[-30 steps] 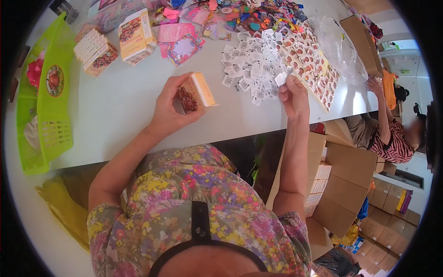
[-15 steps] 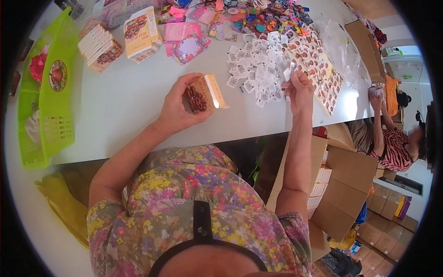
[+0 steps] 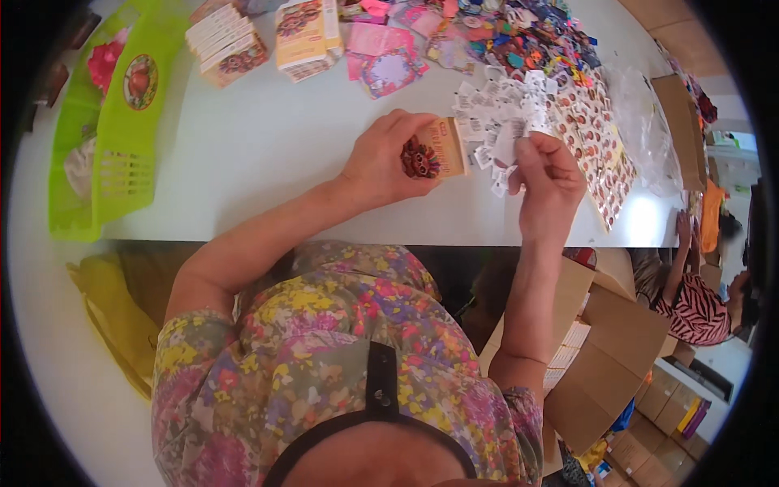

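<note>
My left hand (image 3: 383, 159) is wrapped round a small orange-and-cream cardboard box (image 3: 438, 150) with a reddish cartoon picture, held over the white table. Its right-hand end faces my right hand (image 3: 553, 180). Thumb and fingers of that hand are pinched together on what looks like a small white printed tag (image 3: 509, 146), partly lost against the tags behind it. Just beyond lies a loose heap of similar white tags (image 3: 479, 105). A sheet of round picture stickers (image 3: 604, 154) lies to the right of my right hand.
A green plastic basket (image 3: 105, 191) stands at the left. Stacked boxes (image 3: 307, 40), pink cards (image 3: 391, 69) and colourful small trinkets (image 3: 527, 40) line the far side. Clear plastic film (image 3: 645, 134) lies right. An open carton (image 3: 613, 349) sits below the edge; another person (image 3: 694, 308) is beyond.
My left hand has brought the box rightward, closer to my right hand, and turned it. My right hand remains pinched beside the tags. The whole view has shifted, so the table items appear farther right.
</note>
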`<state>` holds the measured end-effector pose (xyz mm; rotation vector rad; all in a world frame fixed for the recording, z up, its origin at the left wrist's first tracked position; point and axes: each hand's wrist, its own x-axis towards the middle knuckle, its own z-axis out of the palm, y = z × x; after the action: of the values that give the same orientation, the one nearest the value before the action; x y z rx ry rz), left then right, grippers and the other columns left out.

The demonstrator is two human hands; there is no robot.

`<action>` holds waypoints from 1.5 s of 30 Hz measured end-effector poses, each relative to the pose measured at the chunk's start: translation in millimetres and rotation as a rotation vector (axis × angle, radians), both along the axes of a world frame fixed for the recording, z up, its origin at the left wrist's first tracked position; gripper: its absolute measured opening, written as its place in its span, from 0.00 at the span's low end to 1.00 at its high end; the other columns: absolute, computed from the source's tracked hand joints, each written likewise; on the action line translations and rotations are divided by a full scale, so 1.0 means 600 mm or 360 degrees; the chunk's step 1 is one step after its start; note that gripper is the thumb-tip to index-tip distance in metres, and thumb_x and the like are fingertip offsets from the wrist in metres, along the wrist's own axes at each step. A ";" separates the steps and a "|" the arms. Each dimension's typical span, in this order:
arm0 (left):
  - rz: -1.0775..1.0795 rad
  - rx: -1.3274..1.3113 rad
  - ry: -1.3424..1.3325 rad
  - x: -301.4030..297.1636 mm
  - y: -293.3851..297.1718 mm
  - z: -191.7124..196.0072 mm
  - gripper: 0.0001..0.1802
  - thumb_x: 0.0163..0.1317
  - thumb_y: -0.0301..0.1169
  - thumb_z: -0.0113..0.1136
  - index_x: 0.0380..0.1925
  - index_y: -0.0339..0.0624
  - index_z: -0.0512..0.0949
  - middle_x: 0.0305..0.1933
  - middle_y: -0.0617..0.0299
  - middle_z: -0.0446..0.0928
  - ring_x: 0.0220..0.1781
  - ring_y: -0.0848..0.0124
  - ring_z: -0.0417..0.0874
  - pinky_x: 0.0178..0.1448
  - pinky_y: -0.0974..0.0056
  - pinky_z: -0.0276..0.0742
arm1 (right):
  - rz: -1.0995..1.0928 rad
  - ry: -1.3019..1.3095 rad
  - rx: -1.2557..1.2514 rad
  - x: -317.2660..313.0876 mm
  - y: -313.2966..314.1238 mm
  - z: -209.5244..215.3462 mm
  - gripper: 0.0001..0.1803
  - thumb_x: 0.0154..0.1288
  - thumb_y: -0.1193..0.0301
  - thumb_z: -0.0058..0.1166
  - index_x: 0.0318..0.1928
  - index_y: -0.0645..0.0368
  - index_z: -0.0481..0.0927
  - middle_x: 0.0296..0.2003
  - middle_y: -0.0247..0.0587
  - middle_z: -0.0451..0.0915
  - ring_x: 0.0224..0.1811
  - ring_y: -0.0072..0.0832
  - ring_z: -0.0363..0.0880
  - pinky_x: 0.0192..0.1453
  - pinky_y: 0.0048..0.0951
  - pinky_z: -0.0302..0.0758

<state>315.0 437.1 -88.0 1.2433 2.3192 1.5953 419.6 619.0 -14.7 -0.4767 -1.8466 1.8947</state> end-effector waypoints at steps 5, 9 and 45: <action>0.0216 -0.0109 0.0279 0.006 -0.005 0.004 0.37 0.35 0.32 0.74 0.51 0.44 0.72 0.41 0.57 0.72 0.44 0.56 0.74 0.50 0.56 0.74 | -0.0041 -0.0247 0.0589 -0.021 -0.058 -0.020 0.06 0.63 0.77 0.60 0.40 0.65 0.83 0.25 0.33 0.82 0.21 0.12 0.72 0.22 0.17 0.68; 0.0235 -0.0207 0.0159 0.006 -0.028 0.007 0.37 0.33 0.32 0.74 0.50 0.45 0.72 0.43 0.57 0.72 0.44 0.55 0.75 0.50 0.56 0.74 | -0.0116 -0.0051 0.1244 -0.036 -0.057 -0.027 0.07 0.62 0.76 0.61 0.40 0.63 0.83 0.26 0.33 0.83 0.24 0.13 0.73 0.27 0.19 0.70; 0.0529 0.0245 -0.0022 -0.029 -0.065 -0.007 0.40 0.39 0.29 0.75 0.56 0.39 0.67 0.49 0.55 0.71 0.50 0.63 0.77 0.54 0.63 0.75 | 0.0491 -0.0375 0.2006 -0.264 -0.042 -0.071 0.19 0.46 0.69 0.66 0.39 0.64 0.78 0.45 0.49 0.74 0.51 0.47 0.71 0.54 0.43 0.69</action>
<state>297.5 398.2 -92.0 0.8997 2.5418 1.9049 261.1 593.6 -57.1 0.0465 -2.8864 0.4829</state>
